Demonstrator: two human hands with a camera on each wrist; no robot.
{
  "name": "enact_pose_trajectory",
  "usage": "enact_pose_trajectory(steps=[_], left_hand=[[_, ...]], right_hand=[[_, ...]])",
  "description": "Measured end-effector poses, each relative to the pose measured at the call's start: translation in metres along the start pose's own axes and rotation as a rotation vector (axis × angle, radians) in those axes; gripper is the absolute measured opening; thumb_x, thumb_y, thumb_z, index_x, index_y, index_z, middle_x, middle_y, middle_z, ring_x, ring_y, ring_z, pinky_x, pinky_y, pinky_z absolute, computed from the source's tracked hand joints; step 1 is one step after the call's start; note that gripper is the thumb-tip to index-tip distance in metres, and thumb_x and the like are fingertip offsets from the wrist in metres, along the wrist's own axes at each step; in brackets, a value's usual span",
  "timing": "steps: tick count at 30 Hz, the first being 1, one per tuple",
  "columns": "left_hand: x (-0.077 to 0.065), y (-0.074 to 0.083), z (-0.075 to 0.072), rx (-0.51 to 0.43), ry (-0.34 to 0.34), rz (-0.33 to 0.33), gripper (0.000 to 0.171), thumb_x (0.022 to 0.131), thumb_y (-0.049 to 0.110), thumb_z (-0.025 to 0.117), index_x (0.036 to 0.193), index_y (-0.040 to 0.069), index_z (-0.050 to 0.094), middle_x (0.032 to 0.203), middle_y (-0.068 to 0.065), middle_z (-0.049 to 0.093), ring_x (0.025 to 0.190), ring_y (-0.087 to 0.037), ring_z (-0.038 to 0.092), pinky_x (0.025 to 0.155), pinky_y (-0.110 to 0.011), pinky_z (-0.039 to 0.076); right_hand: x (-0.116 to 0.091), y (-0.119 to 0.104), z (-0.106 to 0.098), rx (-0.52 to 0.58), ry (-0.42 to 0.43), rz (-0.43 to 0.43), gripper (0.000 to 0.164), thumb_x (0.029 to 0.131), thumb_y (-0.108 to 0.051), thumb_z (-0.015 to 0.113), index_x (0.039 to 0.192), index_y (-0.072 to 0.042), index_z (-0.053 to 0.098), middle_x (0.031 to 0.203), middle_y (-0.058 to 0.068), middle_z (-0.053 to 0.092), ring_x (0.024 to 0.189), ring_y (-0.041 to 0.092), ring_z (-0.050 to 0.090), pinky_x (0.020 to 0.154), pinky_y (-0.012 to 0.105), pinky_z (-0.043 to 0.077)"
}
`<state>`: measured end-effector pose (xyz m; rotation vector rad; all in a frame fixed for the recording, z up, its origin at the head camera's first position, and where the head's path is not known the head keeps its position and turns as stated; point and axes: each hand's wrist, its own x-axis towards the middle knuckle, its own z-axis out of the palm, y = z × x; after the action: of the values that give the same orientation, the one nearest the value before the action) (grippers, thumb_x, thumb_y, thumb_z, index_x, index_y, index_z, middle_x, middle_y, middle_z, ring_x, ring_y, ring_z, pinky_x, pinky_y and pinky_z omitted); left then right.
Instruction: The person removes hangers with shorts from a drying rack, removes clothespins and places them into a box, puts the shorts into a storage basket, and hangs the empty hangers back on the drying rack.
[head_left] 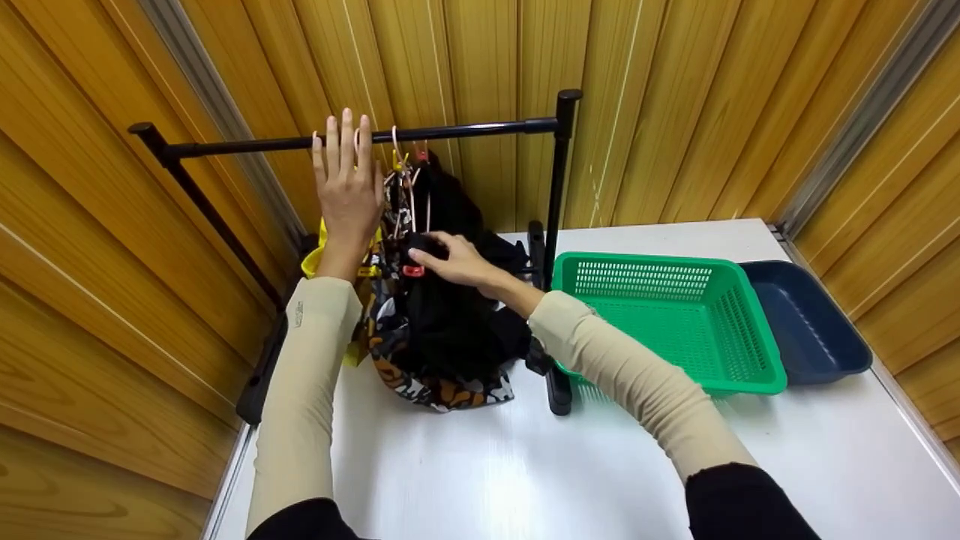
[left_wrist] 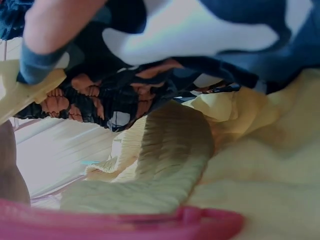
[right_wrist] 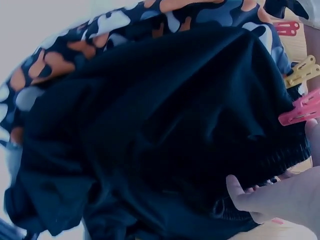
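My left hand [head_left: 349, 199] is raised at the black rack's top rail [head_left: 480, 129], its fingers straight and pointing up. My right hand [head_left: 459, 262] pinches the elastic waistband of a black garment [head_left: 450, 322] beside a red clip [head_left: 413, 271]. In the right wrist view, the thumb lies on the black cloth, with some fingertips hidden behind the waistband. Behind the black garment hangs a camouflage-patterned garment [head_left: 405, 379]. A yellow garment [left_wrist: 260, 160] fills the lower right of the left wrist view. Thin pink hangers [head_left: 411, 202] hook over the rail.
To the right of the rack's upright [head_left: 557, 195] stands a green perforated basket [head_left: 652, 259] on the white floor [head_left: 480, 480]. A dark blue basin [head_left: 814, 330] sits partly behind it. Wood-patterned walls [head_left: 675, 112] enclose the back and sides.
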<state>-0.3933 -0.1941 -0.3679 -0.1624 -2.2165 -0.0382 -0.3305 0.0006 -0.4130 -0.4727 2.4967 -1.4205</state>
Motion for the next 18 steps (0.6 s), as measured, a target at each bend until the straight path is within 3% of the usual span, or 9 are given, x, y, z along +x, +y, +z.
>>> enact_pose_trajectory(steps=[4,8,10,12,15,18], left_hand=[[-0.002,0.0,-0.001,-0.006,0.004,0.01,0.058,0.11,0.032,0.038,0.164,0.019,0.023,0.17,-0.007,0.025,0.158,-0.029,0.023,0.129,-0.049,0.013],[0.0,0.001,-0.001,-0.009,-0.003,0.01,0.06,0.108,0.03,0.042,0.164,0.019,0.024,0.17,-0.007,0.025,0.158,-0.03,0.024,0.129,-0.049,0.012],[0.002,0.001,-0.001,-0.007,-0.011,0.01,0.061,0.108,0.03,0.044,0.164,0.018,0.024,0.17,-0.007,0.026,0.158,-0.03,0.024,0.129,-0.049,0.012],[0.005,0.0,-0.002,-0.004,-0.025,0.012,0.062,0.107,0.031,0.045,0.164,0.018,0.023,0.17,-0.007,0.025,0.158,-0.03,0.023,0.129,-0.049,0.012],[0.01,-0.001,-0.005,-0.013,-0.051,0.018,0.064,0.106,0.031,0.046,0.164,0.018,0.022,0.17,-0.007,0.024,0.159,-0.03,0.021,0.13,-0.048,0.01],[0.014,-0.002,-0.008,-0.019,-0.073,0.021,0.066,0.105,0.029,0.048,0.164,0.017,0.021,0.171,-0.008,0.023,0.159,-0.03,0.02,0.13,-0.048,0.009]], right_hand=[[0.003,-0.004,0.005,0.133,-0.053,0.004,0.057,0.099,-0.037,0.062,0.151,-0.018,0.049,0.153,0.013,0.049,0.135,0.02,0.048,0.115,0.033,0.037],[0.002,-0.012,-0.001,0.344,-0.089,0.004,0.047,0.098,-0.011,0.057,0.144,-0.013,0.054,0.137,0.021,0.058,0.097,0.011,0.064,0.086,0.023,0.052],[0.001,-0.015,-0.007,0.417,-0.079,0.016,0.046,0.096,-0.001,0.052,0.141,-0.009,0.055,0.13,0.023,0.058,0.077,0.009,0.063,0.069,0.02,0.052],[-0.001,-0.014,-0.014,0.432,-0.029,0.016,0.046,0.095,0.005,0.048,0.14,-0.005,0.054,0.127,0.019,0.056,0.069,0.008,0.058,0.061,0.017,0.049],[-0.001,-0.01,-0.024,0.403,0.073,-0.024,0.045,0.094,0.009,0.045,0.137,0.002,0.054,0.13,0.015,0.052,0.073,0.011,0.051,0.061,0.017,0.043],[-0.002,-0.005,-0.033,0.334,0.16,-0.086,0.043,0.093,0.009,0.045,0.134,0.006,0.056,0.137,0.017,0.053,0.096,0.016,0.053,0.079,0.018,0.044]])
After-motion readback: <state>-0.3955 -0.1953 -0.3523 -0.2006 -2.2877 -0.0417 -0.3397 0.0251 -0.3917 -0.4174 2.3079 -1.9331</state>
